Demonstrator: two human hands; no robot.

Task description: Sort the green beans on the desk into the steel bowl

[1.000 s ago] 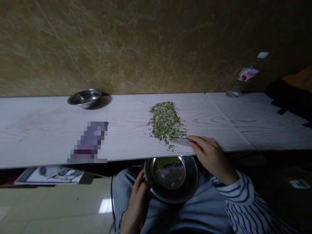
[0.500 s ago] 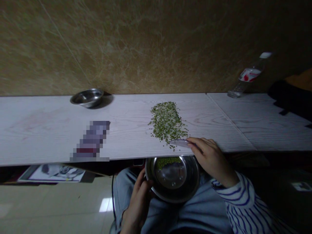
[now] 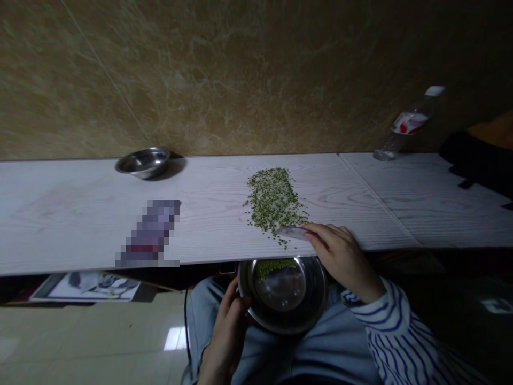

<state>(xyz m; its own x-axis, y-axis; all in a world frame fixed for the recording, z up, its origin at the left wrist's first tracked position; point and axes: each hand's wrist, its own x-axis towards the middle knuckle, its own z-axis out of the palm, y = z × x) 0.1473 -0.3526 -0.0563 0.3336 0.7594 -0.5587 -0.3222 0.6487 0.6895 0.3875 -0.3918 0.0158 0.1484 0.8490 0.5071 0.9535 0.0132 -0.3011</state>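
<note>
Small green beans [image 3: 272,198] lie spread in a patch on the white wood-grain table [image 3: 208,214]. My right hand [image 3: 340,256] pinches a thin, pale, translucent scraper-like piece [image 3: 293,232], whose far end touches the near edge of the beans. Below the table's front edge, on my lap, rests a metal bowl [image 3: 316,305] with green beans gathered at its far side. My left hand [image 3: 232,321] grips the bowl's left rim, thumb at the inner side and fingers partly hidden beneath it.
A smaller metal bowl [image 3: 144,163] stands at the back left by the wall. Nearer the front lies a blurred-out purple item [image 3: 150,232]. At the back right are a clear plastic bottle [image 3: 409,123] and a dark cloth bundle [image 3: 473,160]. Printed sheets [image 3: 92,286] show under the table.
My right hand and the thin piece have shifted slightly at the near edge of the beans. My left hand stays on the bowl, and the view has swung a little.
</note>
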